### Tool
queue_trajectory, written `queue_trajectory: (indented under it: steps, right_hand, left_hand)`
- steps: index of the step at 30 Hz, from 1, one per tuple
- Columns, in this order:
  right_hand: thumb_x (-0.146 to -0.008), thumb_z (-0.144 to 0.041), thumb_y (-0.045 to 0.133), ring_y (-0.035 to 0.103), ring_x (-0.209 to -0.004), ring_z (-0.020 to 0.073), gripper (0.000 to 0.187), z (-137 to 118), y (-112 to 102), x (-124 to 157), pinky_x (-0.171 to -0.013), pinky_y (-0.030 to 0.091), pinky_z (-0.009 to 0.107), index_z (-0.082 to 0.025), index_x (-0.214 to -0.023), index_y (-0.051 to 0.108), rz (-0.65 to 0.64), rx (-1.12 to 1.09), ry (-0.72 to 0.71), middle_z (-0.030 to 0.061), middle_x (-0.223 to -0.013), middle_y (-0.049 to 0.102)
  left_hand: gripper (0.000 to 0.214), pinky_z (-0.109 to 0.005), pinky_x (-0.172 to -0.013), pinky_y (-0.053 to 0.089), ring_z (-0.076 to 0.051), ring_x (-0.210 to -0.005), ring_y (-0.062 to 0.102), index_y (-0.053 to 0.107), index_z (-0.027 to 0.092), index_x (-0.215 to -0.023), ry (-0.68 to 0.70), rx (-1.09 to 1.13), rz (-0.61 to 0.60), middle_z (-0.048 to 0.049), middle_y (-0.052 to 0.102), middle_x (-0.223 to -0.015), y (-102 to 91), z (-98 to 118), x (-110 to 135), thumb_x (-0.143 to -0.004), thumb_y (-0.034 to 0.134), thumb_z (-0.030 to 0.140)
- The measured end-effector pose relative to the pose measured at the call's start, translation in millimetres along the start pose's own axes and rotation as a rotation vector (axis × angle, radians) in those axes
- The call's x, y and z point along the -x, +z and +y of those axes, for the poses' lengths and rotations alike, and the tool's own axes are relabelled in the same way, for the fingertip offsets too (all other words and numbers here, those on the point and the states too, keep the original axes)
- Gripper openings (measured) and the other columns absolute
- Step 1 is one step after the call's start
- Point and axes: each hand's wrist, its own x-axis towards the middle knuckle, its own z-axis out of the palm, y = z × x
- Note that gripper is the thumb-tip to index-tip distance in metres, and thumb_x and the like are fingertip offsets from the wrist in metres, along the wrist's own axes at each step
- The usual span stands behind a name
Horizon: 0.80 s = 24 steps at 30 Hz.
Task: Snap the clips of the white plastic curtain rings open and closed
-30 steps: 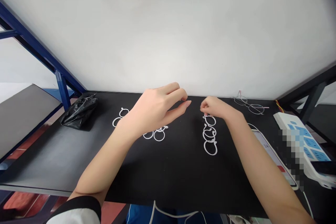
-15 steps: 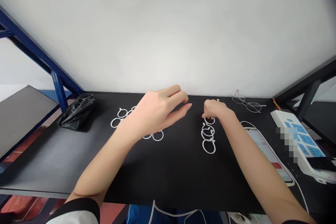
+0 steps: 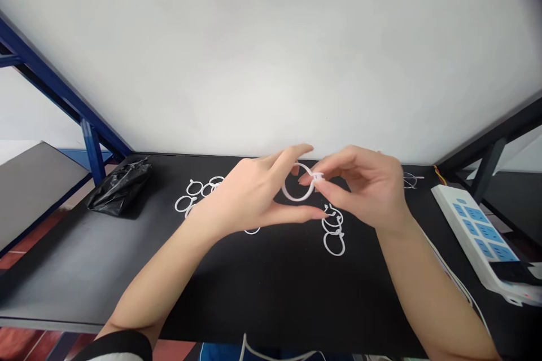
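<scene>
My right hand [image 3: 370, 186] pinches the small clasp end of a white curtain ring [image 3: 297, 199] between thumb and fingers, holding it above the black table. My left hand [image 3: 249, 194] reaches around the ring's other side, its thumb and fingers spread apart. Part of the ring's left edge is hidden by that hand, so whether it touches is hard to see. Below the hands, a row of overlapping white rings [image 3: 334, 254] lies on the table. Another group of similar rings [image 3: 185, 210] lies to the left, partly covered by my left hand and wrist.
A crumpled black plastic bag [image 3: 121, 189] sits at the left on the black table [image 3: 271, 287]. On the right are a white power strip [image 3: 466, 231] with blue socket panels, eyeglasses [image 3: 410, 181] and a white cable [image 3: 461, 285]. A white wall [image 3: 271, 56] stands behind.
My right hand has lifted a ring from the right-hand row and brought it up and toward my left hand. My left hand has opened wider and moved slightly right.
</scene>
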Motion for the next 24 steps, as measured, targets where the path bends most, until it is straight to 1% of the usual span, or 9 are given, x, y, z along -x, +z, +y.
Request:
queue_trajectory:
  steps: [2, 5, 7, 9, 11, 13, 17, 24]
  right_hand:
    - [-0.079, -0.020, 0.068, 0.072, -0.070, 0.0153, 0.003, -6.7, 5.0, 4.2, -0.066, 0.061, 0.029, -0.021, -0.081, 0.067, 0.044, -0.024, -0.076, -0.0012, -0.073, 0.071]
    - [-0.078, -0.018, 0.069, 0.072, -0.067, 0.0159, 0.005, -7.6, 7.2, 6.5, -0.065, 0.062, 0.030, -0.021, -0.082, 0.068, 0.060, -0.041, -0.141, -0.0003, -0.073, 0.073]
    - [-0.077, -0.016, 0.070, 0.072, -0.066, 0.0155, 0.009, -7.7, 5.3, 5.7, -0.064, 0.062, 0.029, -0.021, -0.084, 0.068, 0.037, -0.036, -0.176, -0.0002, -0.075, 0.074]
    - [-0.076, -0.012, 0.072, 0.072, -0.067, 0.0148, 0.014, -9.2, 2.2, 4.5, -0.062, 0.061, 0.027, -0.021, -0.087, 0.069, -0.011, -0.009, -0.206, -0.0009, -0.076, 0.074]
    - [-0.077, -0.010, 0.072, 0.072, -0.069, 0.0144, 0.018, -11.7, -1.0, 4.2, -0.061, 0.060, 0.025, -0.021, -0.090, 0.069, -0.063, 0.029, -0.225, -0.0013, -0.077, 0.074]
    - [-0.078, -0.010, 0.072, 0.071, -0.070, 0.0144, 0.017, -14.4, -3.3, 4.9, -0.060, 0.059, 0.024, -0.021, -0.091, 0.069, -0.092, 0.062, -0.226, -0.0008, -0.079, 0.075]
    - [-0.081, -0.012, 0.070, 0.071, -0.070, 0.0140, 0.015, -20.1, -4.7, 7.2, -0.059, 0.058, 0.023, -0.022, -0.092, 0.069, -0.104, 0.113, -0.243, 0.0000, -0.081, 0.075]
    - [-0.084, -0.007, 0.066, 0.070, -0.069, 0.0128, 0.018, -29.0, -5.3, 7.9, -0.057, 0.055, 0.021, -0.022, -0.094, 0.068, -0.111, 0.215, -0.313, -0.0001, -0.078, 0.074]
  left_hand:
    - [0.057, -0.021, -0.056, 0.048, -0.012, -0.066, 0.063, 0.045, 0.019, -0.126, 0.041, 0.098, 0.049, -0.0031, 0.068, -0.087, -0.2, 4.9, 1.7, -0.084, 0.059, 0.057]
    - [0.041, -0.018, -0.056, 0.047, -0.008, -0.061, 0.060, 0.052, 0.020, -0.114, 0.091, 0.194, 0.140, 0.0000, 0.066, -0.078, -1.1, 8.8, 2.9, -0.085, 0.063, 0.047]
    - [0.037, -0.018, -0.054, 0.046, -0.008, -0.058, 0.057, 0.056, 0.018, -0.103, 0.123, 0.252, 0.195, 0.0007, 0.064, -0.073, -2.5, 9.3, 2.2, -0.081, 0.069, 0.044]
    - [0.036, -0.018, -0.051, 0.044, -0.008, -0.055, 0.054, 0.056, 0.017, -0.093, 0.144, 0.307, 0.217, 0.0018, 0.060, -0.067, -4.5, 9.3, 1.0, -0.076, 0.073, 0.044]
    - [0.034, -0.018, -0.049, 0.042, -0.007, -0.053, 0.050, 0.056, 0.016, -0.088, 0.134, 0.331, 0.205, 0.0032, 0.056, -0.064, -6.6, 9.7, 0.1, -0.075, 0.074, 0.042]
    - [0.029, -0.017, -0.048, 0.039, -0.006, -0.052, 0.047, 0.056, 0.016, -0.086, 0.108, 0.324, 0.174, 0.0039, 0.053, -0.063, -8.2, 10.6, 0.2, -0.078, 0.071, 0.039]
    - [0.020, -0.017, -0.046, 0.036, -0.005, -0.050, 0.043, 0.054, 0.017, -0.084, 0.090, 0.281, 0.144, 0.0051, 0.050, -0.061, -9.2, 12.9, 2.5, -0.083, 0.064, 0.034]
    - [0.015, -0.016, -0.046, 0.035, -0.005, -0.052, 0.040, 0.053, 0.018, -0.087, 0.121, 0.221, 0.123, 0.0032, 0.055, -0.069, -10.6, 14.5, 4.1, -0.087, 0.060, 0.031]
